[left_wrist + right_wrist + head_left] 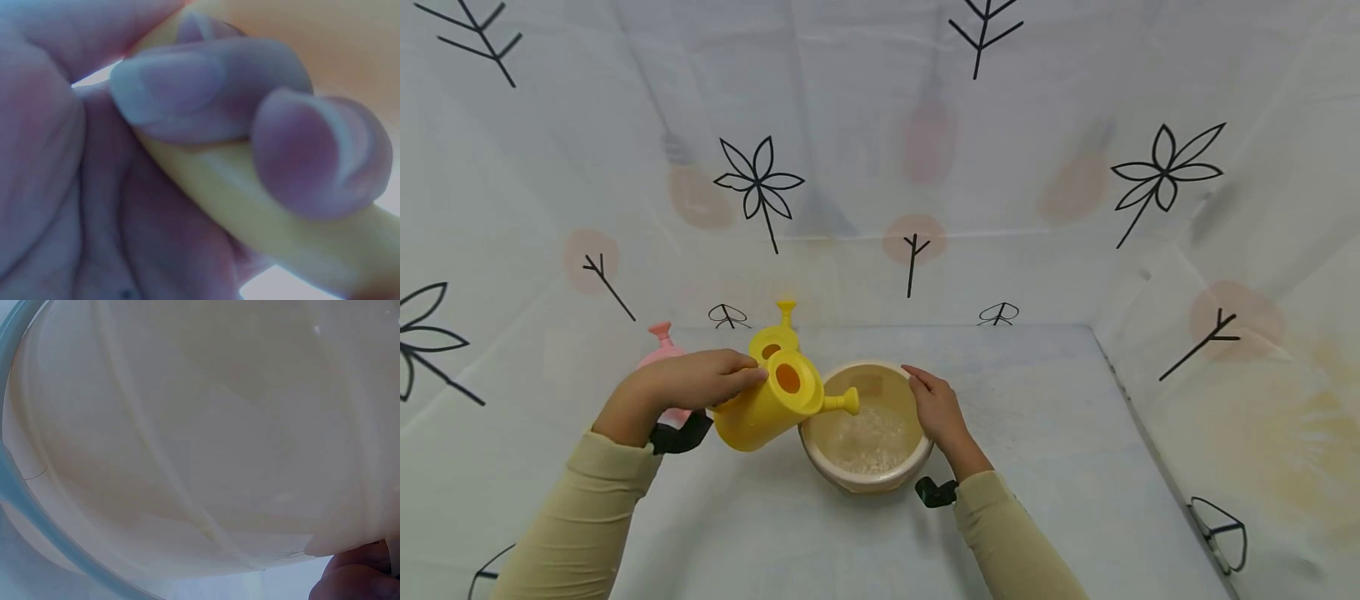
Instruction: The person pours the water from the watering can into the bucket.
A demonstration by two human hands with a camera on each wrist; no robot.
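Note:
My left hand (703, 383) grips the handle of a yellow watering can (760, 417), and in the left wrist view the fingers (187, 87) curl round that yellow handle (206, 181). The can is tilted, its spout over the left side of a cream-coloured bowl (820, 454). Rippling water (871, 437) lies inside the bowl. My right hand (942, 415) holds the bowl's right rim. From the right wrist the bowl's smooth pale wall (187, 456) fills most of the view, and a bit of the right hand (356, 575) shows at the lower right corner.
Behind the tilted can stands a second yellow watering can (773, 340), partly covered. A pink watering can (662, 354) is mostly hidden by my left hand. The white table (1037, 467) meets a patterned cloth wall (865, 192) at the back and another cloth side on the right.

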